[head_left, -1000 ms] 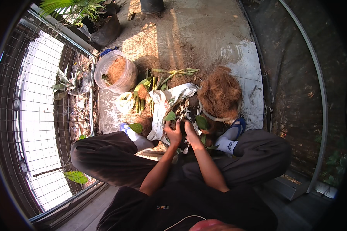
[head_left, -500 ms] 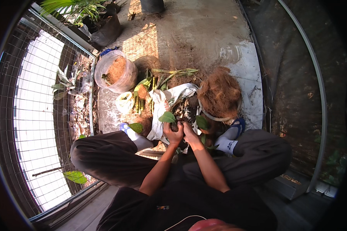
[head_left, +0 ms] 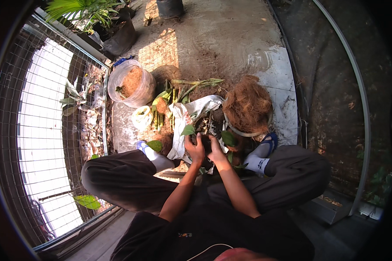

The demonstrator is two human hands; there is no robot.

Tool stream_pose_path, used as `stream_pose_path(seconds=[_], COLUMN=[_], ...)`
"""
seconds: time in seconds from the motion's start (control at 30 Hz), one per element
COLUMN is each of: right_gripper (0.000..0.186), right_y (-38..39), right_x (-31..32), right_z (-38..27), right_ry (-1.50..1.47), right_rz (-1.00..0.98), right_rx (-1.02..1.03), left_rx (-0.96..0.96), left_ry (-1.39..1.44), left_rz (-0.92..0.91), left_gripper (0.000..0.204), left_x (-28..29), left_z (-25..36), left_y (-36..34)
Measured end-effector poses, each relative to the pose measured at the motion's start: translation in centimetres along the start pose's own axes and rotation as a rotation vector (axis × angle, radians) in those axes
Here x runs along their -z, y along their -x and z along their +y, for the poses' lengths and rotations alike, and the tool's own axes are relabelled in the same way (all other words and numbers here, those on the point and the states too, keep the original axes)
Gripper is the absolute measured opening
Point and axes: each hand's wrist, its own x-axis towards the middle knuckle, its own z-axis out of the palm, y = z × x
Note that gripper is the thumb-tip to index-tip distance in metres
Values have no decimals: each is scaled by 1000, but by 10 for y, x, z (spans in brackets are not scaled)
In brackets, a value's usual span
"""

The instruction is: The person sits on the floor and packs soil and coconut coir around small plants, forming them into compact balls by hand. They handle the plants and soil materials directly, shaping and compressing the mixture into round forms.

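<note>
My left hand (head_left: 195, 149) and my right hand (head_left: 215, 150) are cupped facing each other, curved around a dark clump of soil (head_left: 206, 145) between them. The clump is partly hidden by the fingers. Just beyond my fingertips lies an opened white sack (head_left: 178, 141) with dark potting mix (head_left: 208, 123) in it. A green leaf (head_left: 187, 130) rises beside my left fingertips, and another leaf (head_left: 228, 138) stands to the right of my right hand; where their stems begin is hidden.
Brown coconut fibre (head_left: 248, 104) heaps over a round tub at the right. At the left stand a clear plastic bucket (head_left: 146, 93) with fibre inside and a small pale yellow container (head_left: 142, 116). Cut green stalks (head_left: 191, 85) lie beyond the sack. Wire mesh (head_left: 43, 130) borders the left side.
My hands have moved slightly apart from being pressed together, so the dark clump between them shows more. The things around them have stayed put.
</note>
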Motion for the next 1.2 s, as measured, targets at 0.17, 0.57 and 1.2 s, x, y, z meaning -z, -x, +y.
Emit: stream_pose_path(seconds=[0.17, 0.57, 1.2], right_gripper=[30, 18, 45], right_y=[-12, 35, -13], right_x=[1, -47, 14], right_z=[1, -12, -23], right_ry=[5, -31, 118], right_rz=[119, -79, 97], right_rx=[-27, 129, -127], left_rx=[45, -428, -65], left_ry=[-95, -240, -90], left_rz=[-37, -127, -285], left_gripper=[26, 34, 40], left_x=[-1, 6, 1], left_z=[-6, 5, 15], left_y=[1, -2, 13])
